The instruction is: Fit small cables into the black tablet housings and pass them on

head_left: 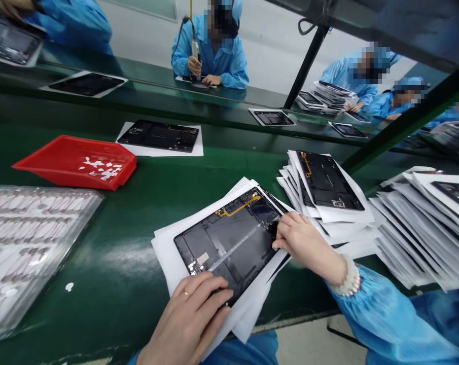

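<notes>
One black tablet housing [237, 248] lies open side up in front of me, slanted on a few white sheets [164, 246] at the near edge of the green bench [130, 218]. My left hand [193, 314], with a ring [186, 294] on it, rests over the housing's near left corner, fingers extended and slightly parted, pressing on nothing else that I can see. My right hand [299, 238] is at the housing's right edge, fingers curled in toward the thumb; their tips are partly hidden, so I cannot tell whether they pinch anything. The two hands are well apart, one at each end of the housing. A pale beaded bracelet [349, 279] sits at my right wrist, against the blue sleeve [396, 319]. An orange ribbon cable [239, 207] runs along the housing's far side. Just beyond my right hand is a pile of housings and sheets [330, 182], with a taller stack [404, 228] farther right. To my left are a clear tray [86, 213] of thin-wired parts and a red bin [62, 157] holding small white pieces [103, 167]. Across the bench, a co-worker [229, 63] grips an upright tool [195, 49].
</notes>
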Demonstrator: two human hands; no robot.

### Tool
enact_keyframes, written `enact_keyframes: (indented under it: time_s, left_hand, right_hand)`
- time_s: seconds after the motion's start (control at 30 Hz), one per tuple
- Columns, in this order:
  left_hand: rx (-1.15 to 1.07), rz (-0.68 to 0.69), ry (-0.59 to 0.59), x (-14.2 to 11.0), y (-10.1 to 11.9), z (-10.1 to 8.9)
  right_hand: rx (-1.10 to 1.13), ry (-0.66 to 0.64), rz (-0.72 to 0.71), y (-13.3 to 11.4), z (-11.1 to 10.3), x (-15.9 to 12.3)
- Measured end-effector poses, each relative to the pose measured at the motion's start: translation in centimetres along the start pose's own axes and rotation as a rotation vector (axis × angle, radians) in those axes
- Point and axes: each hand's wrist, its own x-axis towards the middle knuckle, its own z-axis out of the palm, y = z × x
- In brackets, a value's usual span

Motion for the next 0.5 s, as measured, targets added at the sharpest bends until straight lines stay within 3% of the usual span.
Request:
enact_keyframes:
  time_s: [0.1, 0.2, 0.27, 0.37, 0.5]
  left_hand:
    - [0.001, 0.054, -0.083, 0.0, -0.4, -0.7]
    - [0.002, 0.143, -0.154, 0.0, -0.9, -1.5]
    - [0.013, 0.174, -0.112, 0.0, -1.0, -1.7]
    - [0.038, 0.238, -0.002, -0.2, -0.6, -1.4]
    - [0.138, 0.27, -0.005, -0.7, -0.1, -1.0]
  right_hand:
    - [0.044, -0.029, -0.055, 0.6, -0.3, 0.6]
    - [0.312, -0.003, -0.042, 2.1, -0.2, 1.1]
    - [0.45, 0.086, 0.14, 3.3, 0.1, 1.1]
    - [0.387, 0.132, 0.455, 4.5, 0.8, 0.9]
    - [0.311, 0.042, 0.5, 4.8, 1.3, 0.6]
